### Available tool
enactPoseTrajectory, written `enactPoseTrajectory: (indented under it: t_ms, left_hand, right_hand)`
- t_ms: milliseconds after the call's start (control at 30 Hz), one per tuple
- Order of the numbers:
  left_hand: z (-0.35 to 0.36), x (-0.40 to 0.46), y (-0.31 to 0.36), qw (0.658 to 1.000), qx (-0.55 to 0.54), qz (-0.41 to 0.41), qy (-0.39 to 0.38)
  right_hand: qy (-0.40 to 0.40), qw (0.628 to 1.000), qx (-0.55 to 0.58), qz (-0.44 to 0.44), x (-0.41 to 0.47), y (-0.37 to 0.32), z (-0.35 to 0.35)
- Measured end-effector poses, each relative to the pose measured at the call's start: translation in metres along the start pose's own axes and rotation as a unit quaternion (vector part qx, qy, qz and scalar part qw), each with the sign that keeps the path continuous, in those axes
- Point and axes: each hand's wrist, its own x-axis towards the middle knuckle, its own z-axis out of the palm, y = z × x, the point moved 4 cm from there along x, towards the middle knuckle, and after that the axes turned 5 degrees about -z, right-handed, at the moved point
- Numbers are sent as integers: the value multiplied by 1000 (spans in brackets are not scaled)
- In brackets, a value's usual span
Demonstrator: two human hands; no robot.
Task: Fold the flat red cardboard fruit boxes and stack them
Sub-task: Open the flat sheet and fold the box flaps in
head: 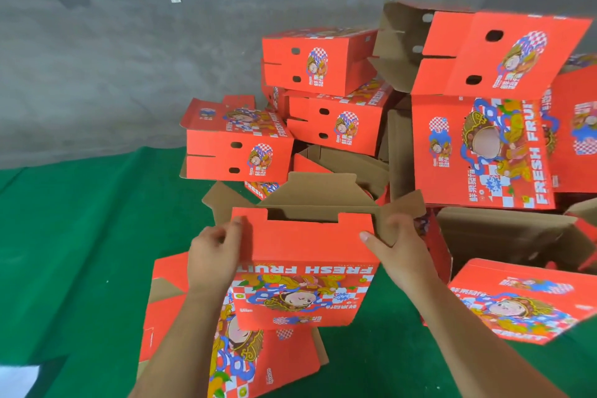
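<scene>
As gripped: hands [303, 252] around box [307, 255]

To my left the green floor [80, 220] is wide open, so a hand can pass there. Ahead and to my right a big pile of folded boxes [323, 90] blocks the way. Flat boxes [523, 304] lie near on the right, and another flat box [258, 362] lies under my arms.

Head view looks forward and down, close over the hands [310, 249].
</scene>
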Motion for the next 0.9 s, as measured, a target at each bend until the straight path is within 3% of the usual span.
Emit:
enactPoseTrajectory:
  t_ms: [67,200,267,367,500,667,800,900]
  left_hand:
    - [2,-5,-6,996,-83,-17,8]
    - [7,-13,4,991,39,110,58]
    - [7,-14,9,988,16,137,73]
    - [17,-18,10,979,-121,159,-28]
    - [18,-19,6,958,35,283,-19]
    - [18,-1,21,944,168,256,-125]
    - [37,18,32,885,389,206,-152]
    - [43,22,37,878,407,191,-166]
  right_hand:
    - [-25,999,30,-1,-3,0,0]
    - [-17,996,-8,-91,-6,-10,-3]
    - [8,991,-37,-131,-7,-11,0]
    - [11,987,-27,-161,-15,-19,12]
    - [-48,980,-92,-170,-20,-23,29]
    - [-73,976,-94,-183,-20,-22,33]
    - [-73,967,-138,-200,-31,-20,41]
    - [-81,970,-135,-183,-33,-16,39]
